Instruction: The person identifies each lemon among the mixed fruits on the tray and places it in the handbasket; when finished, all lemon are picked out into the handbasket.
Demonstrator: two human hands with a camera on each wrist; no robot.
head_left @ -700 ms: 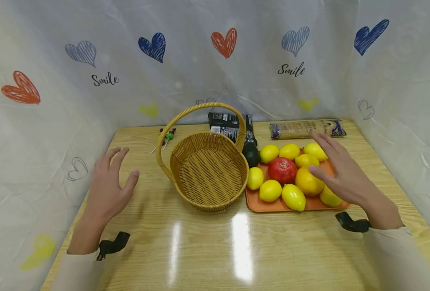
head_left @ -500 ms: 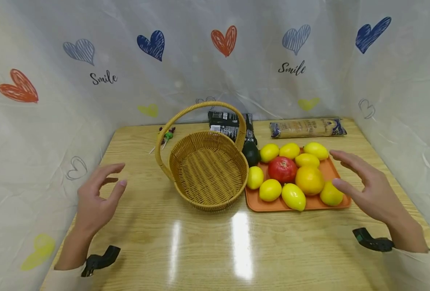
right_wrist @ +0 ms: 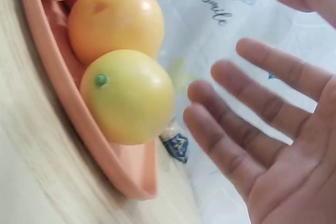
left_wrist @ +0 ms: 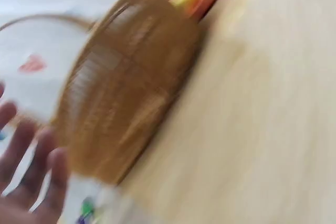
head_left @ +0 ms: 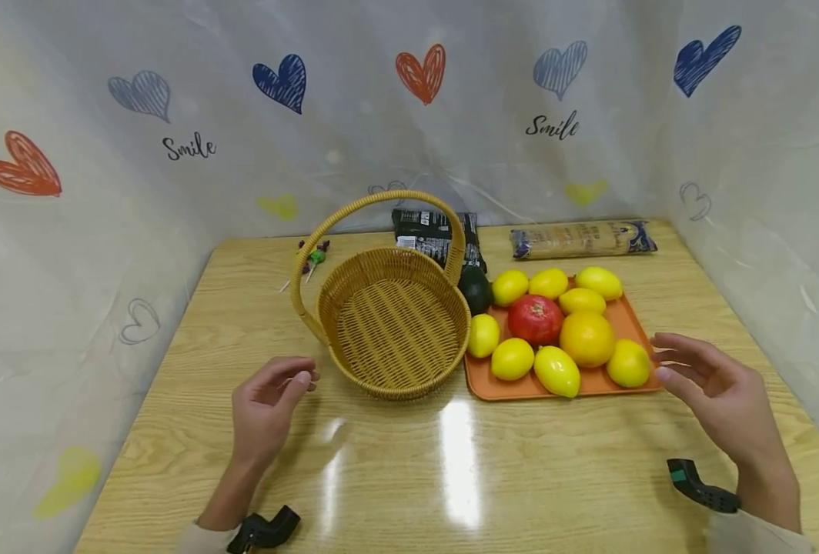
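Observation:
A round wicker basket [head_left: 399,331] with a tall arched handle stands mid-table, nothing inside it. My left hand [head_left: 269,408] is just left of its front side, fingers loosely bent and holding nothing. The left wrist view, blurred, has the basket's side [left_wrist: 126,87] beyond my fingers. At the right end of an orange tray [head_left: 520,391] is my right hand [head_left: 724,396], relaxed and holding nothing. Nearest to it on the tray is a yellow-orange citrus fruit [head_left: 629,364] with a green stem end. A larger orange [head_left: 587,338], a red pomegranate [head_left: 535,319] and several lemons [head_left: 557,371] fill the tray.
A dark avocado-like fruit [head_left: 475,290] lies between basket and tray. Behind the basket is a black package [head_left: 433,235]; a pack of noodles [head_left: 583,239] lies at the back right. Lollipops [head_left: 315,258] lie back left. A heart-printed curtain [head_left: 347,131] surrounds the table.
My left hand first drew back, then swung right toward the basket. My right hand has moved back from over the tray to its right end. The objects have stayed in place.

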